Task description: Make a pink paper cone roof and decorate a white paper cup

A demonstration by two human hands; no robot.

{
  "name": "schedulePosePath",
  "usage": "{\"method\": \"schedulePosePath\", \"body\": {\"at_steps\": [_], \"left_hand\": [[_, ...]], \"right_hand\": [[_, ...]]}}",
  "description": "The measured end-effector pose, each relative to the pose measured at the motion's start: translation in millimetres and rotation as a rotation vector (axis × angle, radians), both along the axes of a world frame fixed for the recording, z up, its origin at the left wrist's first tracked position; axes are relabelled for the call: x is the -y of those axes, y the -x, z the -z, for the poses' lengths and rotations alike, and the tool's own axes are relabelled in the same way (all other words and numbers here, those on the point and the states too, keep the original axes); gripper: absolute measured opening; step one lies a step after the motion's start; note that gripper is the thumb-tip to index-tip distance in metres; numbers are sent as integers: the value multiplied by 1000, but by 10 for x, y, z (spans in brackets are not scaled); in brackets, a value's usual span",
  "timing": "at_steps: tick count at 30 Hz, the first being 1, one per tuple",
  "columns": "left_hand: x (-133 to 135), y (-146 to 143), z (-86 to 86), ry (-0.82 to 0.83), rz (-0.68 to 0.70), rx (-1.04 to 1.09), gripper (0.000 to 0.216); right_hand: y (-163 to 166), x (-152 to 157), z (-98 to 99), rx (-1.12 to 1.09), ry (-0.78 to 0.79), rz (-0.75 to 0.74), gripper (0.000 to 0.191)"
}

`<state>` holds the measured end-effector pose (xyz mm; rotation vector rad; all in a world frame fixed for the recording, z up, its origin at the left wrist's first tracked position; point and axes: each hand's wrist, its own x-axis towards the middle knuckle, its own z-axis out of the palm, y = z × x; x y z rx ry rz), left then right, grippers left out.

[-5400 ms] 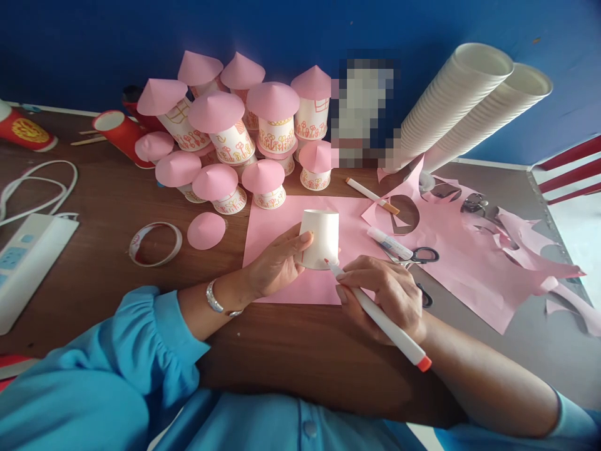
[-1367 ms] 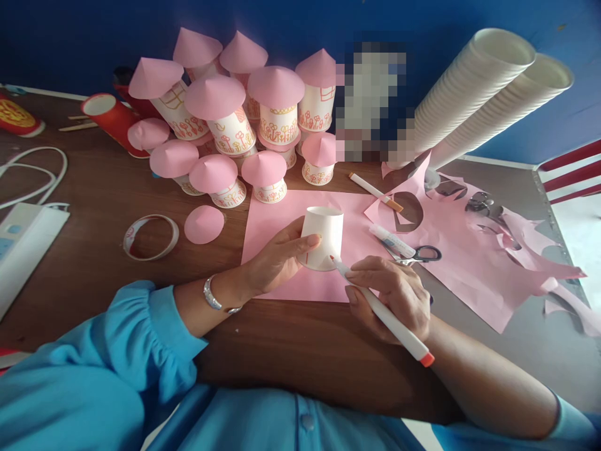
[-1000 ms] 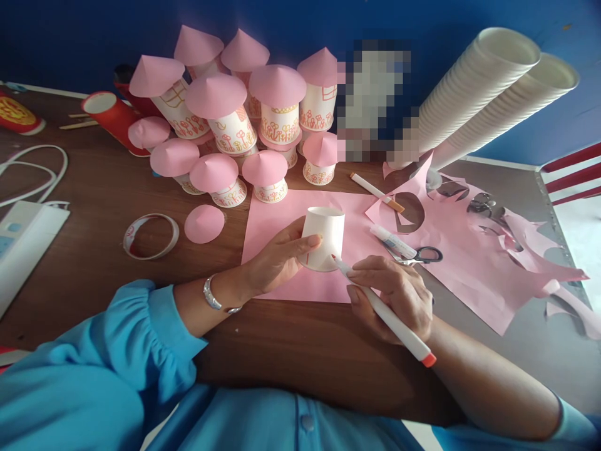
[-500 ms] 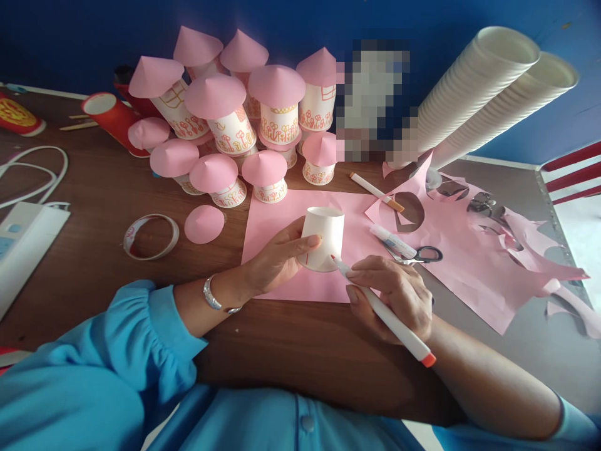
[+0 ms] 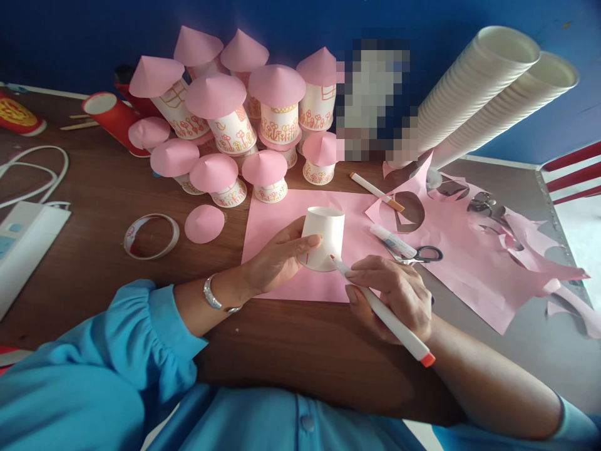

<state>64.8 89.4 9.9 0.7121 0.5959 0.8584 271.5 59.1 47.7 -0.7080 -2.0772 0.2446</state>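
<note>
My left hand grips an upside-down white paper cup that stands on a pink paper sheet. A short red line shows on the cup's side by my thumb. My right hand is closed round a white marker with an orange end. Its red tip touches the cup's lower right side. Both forearms rest on the brown table.
Several decorated cups with pink cone roofs cluster behind. A loose pink cone and a tape ring lie left. Scissors, a glue stick, another pen, cut pink paper and two white cup stacks are right. A power strip sits far left.
Since 5.4 s ago the marker tip has risen from the cup's bottom edge to slightly higher on its side. Over the last second nothing visibly moved.
</note>
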Motion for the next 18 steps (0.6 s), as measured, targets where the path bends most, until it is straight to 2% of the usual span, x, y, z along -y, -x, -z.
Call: {"method": "schedulePosePath", "body": {"at_steps": [18], "left_hand": [[0, -11, -27, 7, -17, 16, 34]], "right_hand": [[6, -6, -9, -3, -7, -21, 25]]}}
